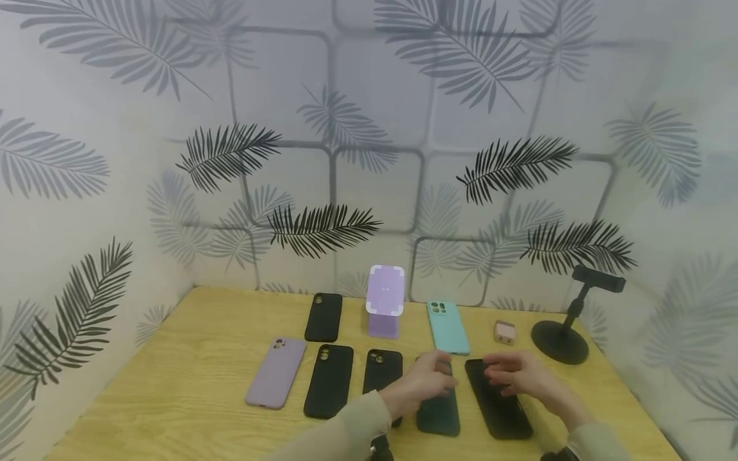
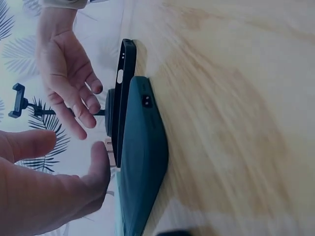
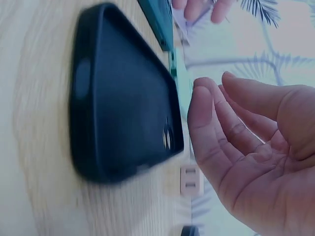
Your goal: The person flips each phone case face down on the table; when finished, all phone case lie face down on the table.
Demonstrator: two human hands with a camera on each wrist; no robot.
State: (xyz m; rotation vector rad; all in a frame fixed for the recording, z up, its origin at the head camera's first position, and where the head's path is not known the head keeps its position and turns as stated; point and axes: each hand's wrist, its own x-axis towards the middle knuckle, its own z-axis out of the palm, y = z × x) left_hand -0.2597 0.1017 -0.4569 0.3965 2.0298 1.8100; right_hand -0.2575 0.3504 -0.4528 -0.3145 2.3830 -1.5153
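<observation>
My left hand [image 1: 428,384] hovers above a dark teal phone case [image 1: 438,416], its fingers loosely bent with nothing between them. In the left wrist view that teal case [image 2: 142,142] lies flat on the wood, with a gap between it and the fingertips. Over the far end of a black phone case [image 1: 503,413] is my right hand [image 1: 519,374], fingers relaxed and holding nothing. The right wrist view shows the black case [image 3: 133,93] lying with its hollow inner side up and a camera cutout at the far end. The fingertips stay just apart from it.
Several more cases lie on the wooden table [image 1: 190,384]: a lilac one [image 1: 278,374], black ones [image 1: 328,381] and a mint one [image 1: 448,330]. Behind are a purple phone stand [image 1: 384,301], a pink charger plug [image 1: 504,331] and a black phone holder [image 1: 560,341]. Patterned curtains surround the table.
</observation>
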